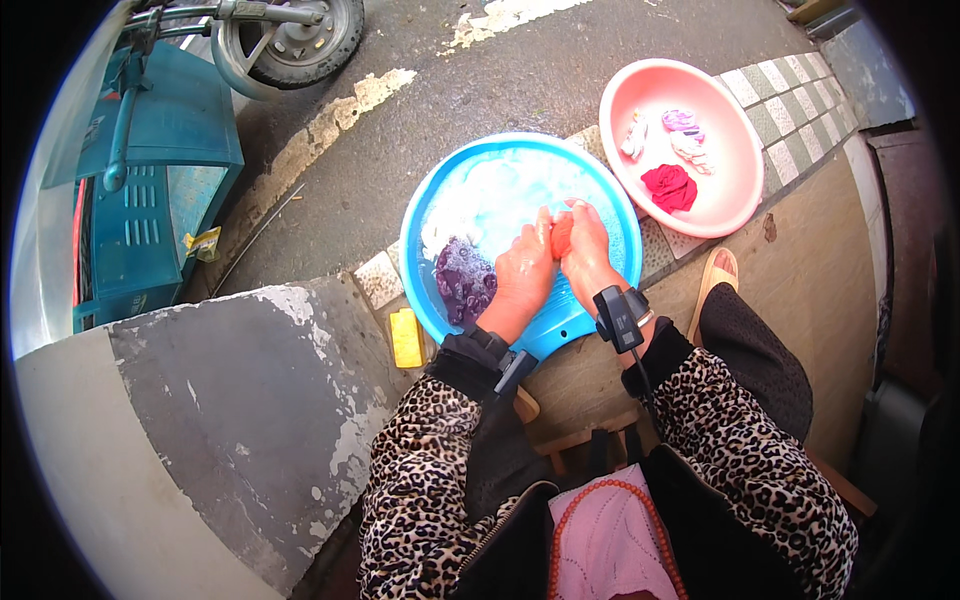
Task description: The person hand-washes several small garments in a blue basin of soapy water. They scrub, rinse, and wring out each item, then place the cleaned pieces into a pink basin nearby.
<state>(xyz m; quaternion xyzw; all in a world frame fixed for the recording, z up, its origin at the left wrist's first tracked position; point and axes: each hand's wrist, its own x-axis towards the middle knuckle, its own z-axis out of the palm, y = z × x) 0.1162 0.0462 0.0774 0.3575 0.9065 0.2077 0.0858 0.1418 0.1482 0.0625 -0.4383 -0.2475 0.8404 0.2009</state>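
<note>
Above a blue plastic washbasin [409, 262] of sudsy water, my left hand [527, 268] and my right hand [585, 244] are pressed together around a bunched orange-red cloth [561, 236]. Little of the cloth shows between the fingers. A dark purple cloth [459, 285] lies wet among bubbles on the basin's left side, close to my left hand. Pale cloth [450, 225] shows in the foam above it. Ridges mark the near part of the basin, below my hands. Just outside its lower left rim is a yellow block [406, 337], perhaps a soap bar.
A pink plastic basin [739, 210] at the upper right holds a crumpled red cloth [670, 187] and several small light cloths. A teal metal vehicle body [127, 255] and a wheel [300, 45] are at the upper left. A grey ledge with peeling paint [255, 420] lies left of me.
</note>
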